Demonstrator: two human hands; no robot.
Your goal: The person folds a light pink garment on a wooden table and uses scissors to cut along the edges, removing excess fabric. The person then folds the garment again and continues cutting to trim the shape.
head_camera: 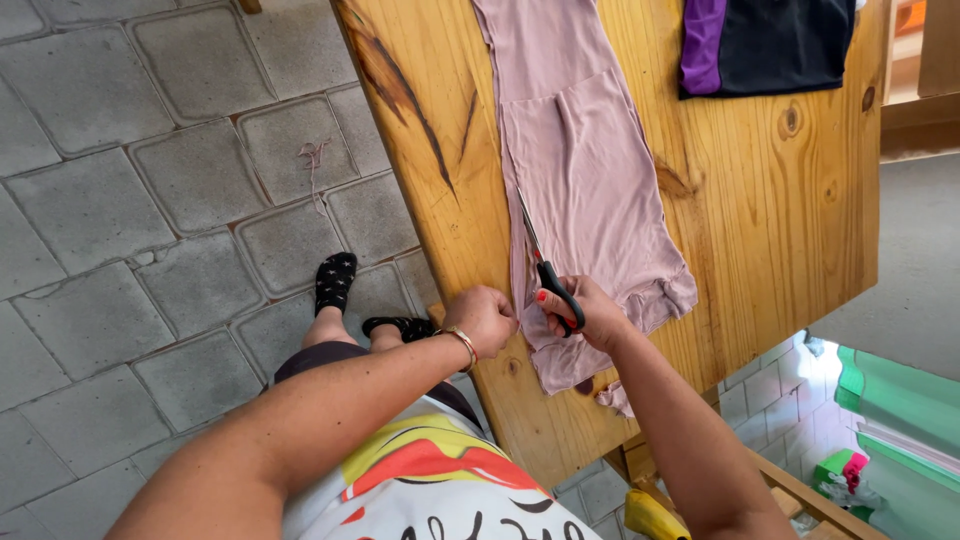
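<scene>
Mauve jersey cloth (585,170) lies limp on knotty wood; scissors (545,270) slice it.

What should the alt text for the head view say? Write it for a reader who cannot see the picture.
Seen from above, a person's right hand works black-handled scissors along the edge of a mauve garment spread on a wooden table, while the left hand holds the fabric's edge. A purple and black cloth lies at the table's far end, and grey paving stones lie below.

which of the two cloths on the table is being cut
The long mauve cloth: scissors in the right hand run along its edge. The black and purple cloth lies untouched at the far end.
</scene>
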